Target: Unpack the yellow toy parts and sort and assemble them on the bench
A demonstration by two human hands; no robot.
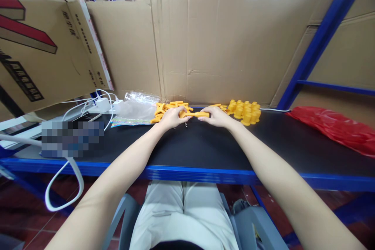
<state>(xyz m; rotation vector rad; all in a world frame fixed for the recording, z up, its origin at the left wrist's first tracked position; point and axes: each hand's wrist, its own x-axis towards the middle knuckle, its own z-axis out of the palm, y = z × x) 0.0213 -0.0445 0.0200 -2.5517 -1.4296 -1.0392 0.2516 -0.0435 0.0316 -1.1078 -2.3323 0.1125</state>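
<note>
My left hand [172, 117] is closed around one end of a yellow plastic piece [202, 114] just above the black tabletop. My right hand [218, 116] pinches the other end, so the piece lies crosswise between both hands. Its exact kind is hard to make out. Just below my left fingers shows a small coiled metal part [186, 124]; I cannot tell whether it is attached. A pile of yellow plastic parts [159, 111] lies behind and left of my left hand. Beyond my right hand stand several yellow cup-like pieces [246, 112] grouped together.
Clear plastic bags [137, 105] lie at the left. White chargers and cables [102, 104] sit farther left, beside a blurred-out item [72, 138]. A red plastic bag [331, 127] rests at right. Cardboard [205, 50] walls the back; a blue beam [202, 174] edges the table [199, 148].
</note>
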